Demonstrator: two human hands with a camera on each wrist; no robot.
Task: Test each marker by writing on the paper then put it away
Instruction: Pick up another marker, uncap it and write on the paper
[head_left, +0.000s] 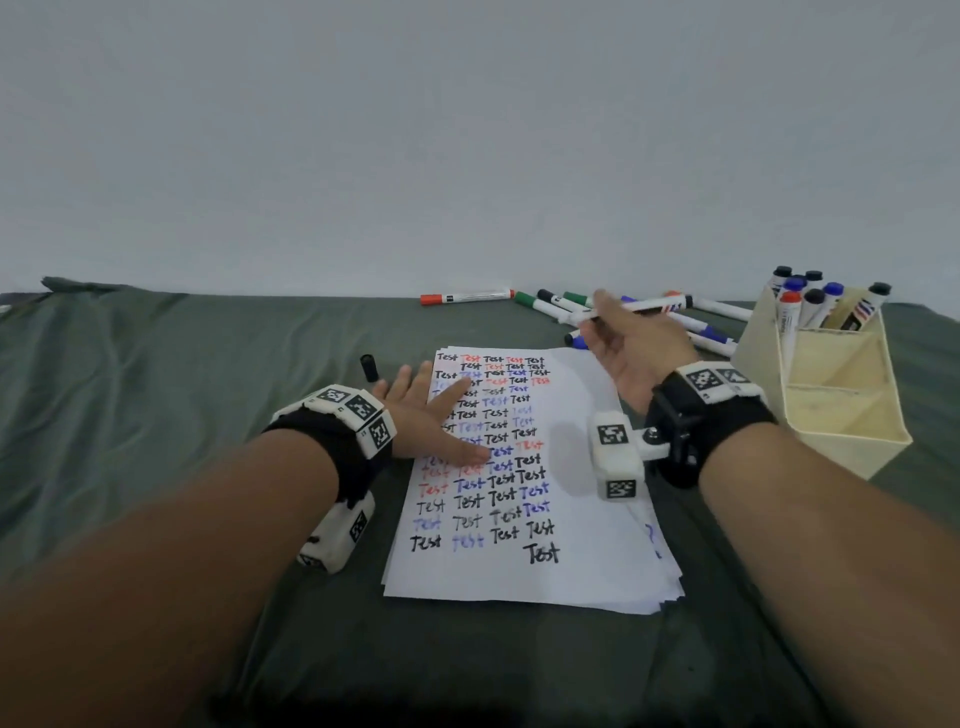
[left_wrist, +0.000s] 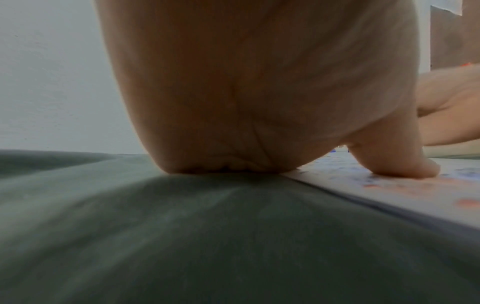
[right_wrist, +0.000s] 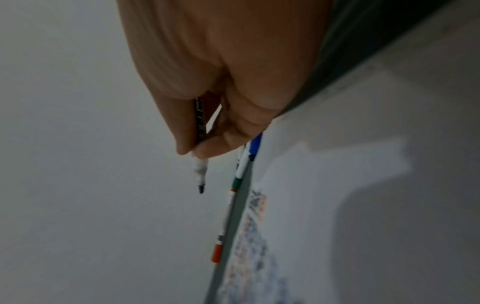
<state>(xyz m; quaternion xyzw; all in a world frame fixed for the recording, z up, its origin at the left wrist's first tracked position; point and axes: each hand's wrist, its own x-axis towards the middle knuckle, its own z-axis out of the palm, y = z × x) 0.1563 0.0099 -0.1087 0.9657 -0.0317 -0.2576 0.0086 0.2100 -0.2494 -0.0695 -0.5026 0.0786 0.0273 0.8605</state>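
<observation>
A stack of white paper (head_left: 571, 545) covered with "Test" in black, red and blue lies on the green cloth. My left hand (head_left: 441, 410) presses flat on its left side, fingers straight; in the left wrist view the thumb (left_wrist: 394, 162) rests on the paper (left_wrist: 415, 189). My right hand (head_left: 597, 322) hovers above the paper's far right corner and pinches an uncapped black marker (head_left: 649, 304). The marker's tip (right_wrist: 200, 188) points away from the sheet, in the air. A black cap (head_left: 368, 367) lies on the cloth left of the paper.
Several loose markers (head_left: 550, 304) lie beyond the paper, with a red-capped one (head_left: 465, 298) furthest left. A cream divided holder (head_left: 841, 395) at the right has several capped markers (head_left: 810, 304) in its back section. A plain wall rises behind the table.
</observation>
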